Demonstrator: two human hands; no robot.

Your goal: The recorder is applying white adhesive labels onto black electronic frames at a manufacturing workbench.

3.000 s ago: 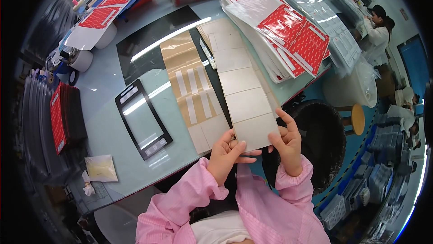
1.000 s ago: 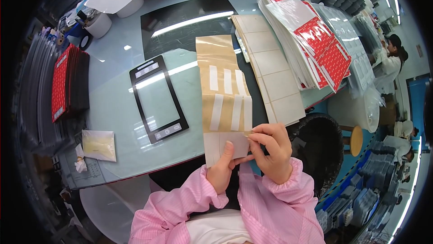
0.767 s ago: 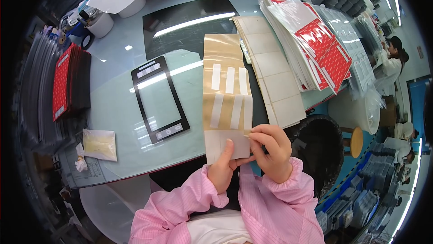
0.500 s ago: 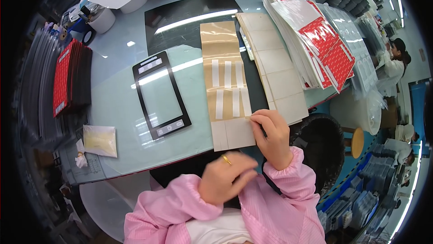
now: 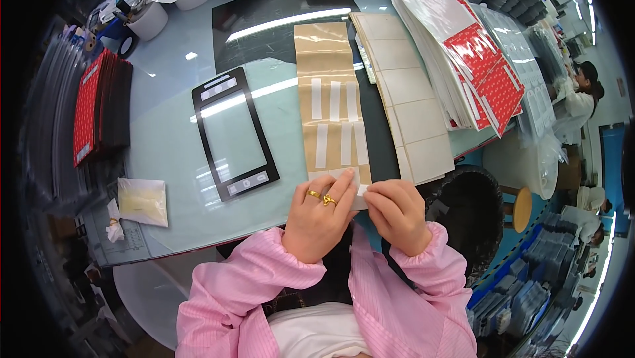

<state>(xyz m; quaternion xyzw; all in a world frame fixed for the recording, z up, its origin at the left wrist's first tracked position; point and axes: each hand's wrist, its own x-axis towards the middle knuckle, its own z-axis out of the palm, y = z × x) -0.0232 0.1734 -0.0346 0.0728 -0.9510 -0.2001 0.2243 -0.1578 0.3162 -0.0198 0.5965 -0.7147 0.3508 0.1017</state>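
A long tan backing sheet (image 5: 322, 50) lies lengthwise before me, with two rows of white strips (image 5: 335, 100) on it. Its near end is a pale, whitish section, partly covered by my hands. My left hand (image 5: 314, 219), wearing two gold-coloured rings, rests on that end with fingers extended and a fingertip pressing down. Just right of it, my right hand (image 5: 400, 216) pinches a small white strip (image 5: 362, 190) at the sheet's near right edge. To the left lies a flat black-bordered panel (image 5: 262, 135) with a see-through middle and pale patches at both ends.
A stack of pale gridded sheets (image 5: 408, 87) lies right of the backing sheet, beside red-and-white sheets (image 5: 473, 50). Red-faced dark panels (image 5: 92, 110) stand at left, near a small clear packet (image 5: 143, 202). A black-lined bin (image 5: 473, 206) is below the table's right edge.
My left hand has moved up from in front of the table onto the backing sheet's near end. My right hand has shifted slightly nearer me, and a white strip now shows at its fingertips.
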